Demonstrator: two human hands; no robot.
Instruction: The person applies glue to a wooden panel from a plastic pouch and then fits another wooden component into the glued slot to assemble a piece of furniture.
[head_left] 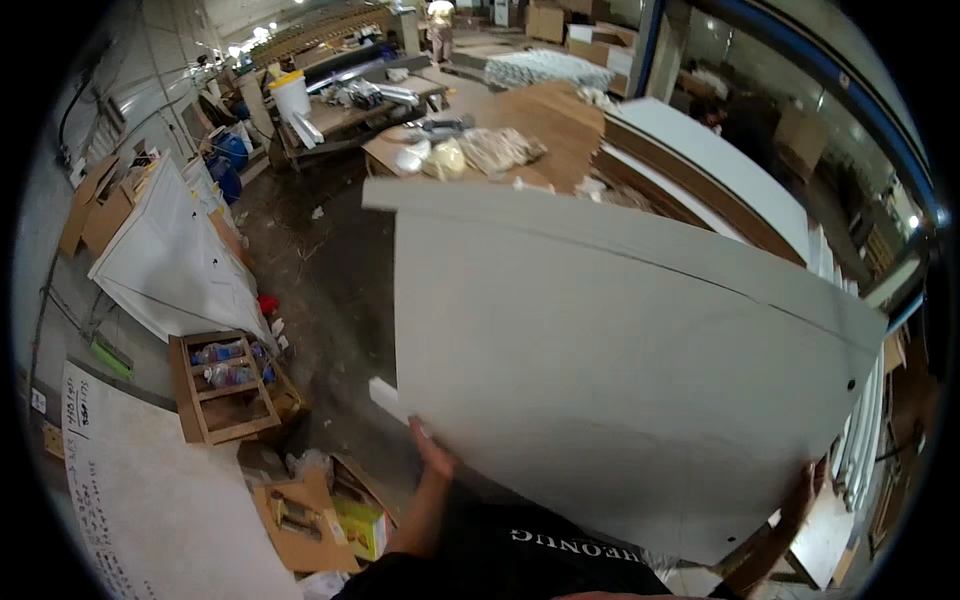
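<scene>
Big pale grey panel (620, 360) fills most of the view, held up in front of the person over the dark workshop floor (330, 290). Left hand (432, 452) grips its near left edge, fingers closed on the board. Right hand (800, 492) clasps the near right edge, mostly hidden behind it. A small wooden crate with bottles (225, 385) sits on the left, a cluttered workbench (480, 150) farther off.

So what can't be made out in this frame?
- Right hand, head view: mostly behind the panel; its grip is hidden.
- Left hand: fingers tucked under the panel edge.
- Bench and floor beneath: covered by the panel.
- Person far back: too small.
- Bottles in the crate: blurred.
</scene>
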